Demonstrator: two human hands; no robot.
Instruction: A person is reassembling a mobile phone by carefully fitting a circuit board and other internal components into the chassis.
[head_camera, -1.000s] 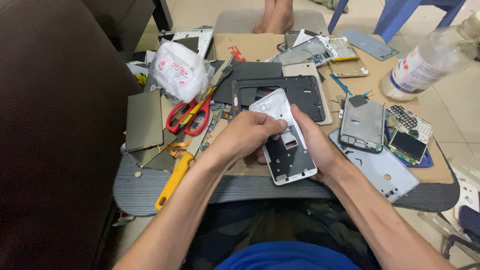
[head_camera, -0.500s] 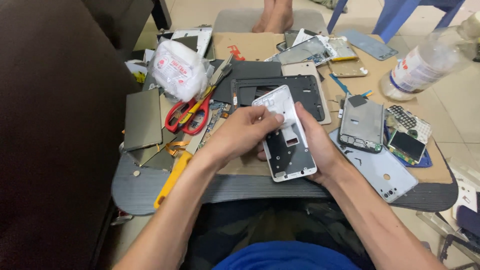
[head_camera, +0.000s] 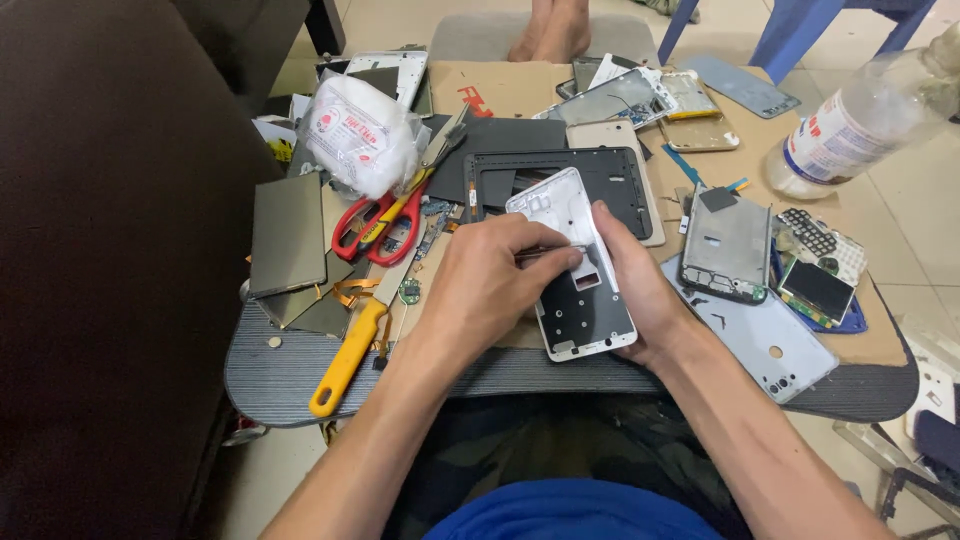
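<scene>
Step judged in hand: parts being stripped from white phone frame (head_camera: 580, 290).

- Frame gripped from below by right hand (head_camera: 640, 290), tilted above bench (head_camera: 560, 370).
- Left hand (head_camera: 490, 285) grip pinched together on thin tool at frame middle.
- Next move judged to need steady frame and fine prying.

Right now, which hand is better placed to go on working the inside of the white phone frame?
Probably the left hand: its fingertips sit on the white phone frame with a thin tool, too small to identify. The right hand cradles the frame's right edge, steadying it.
</scene>
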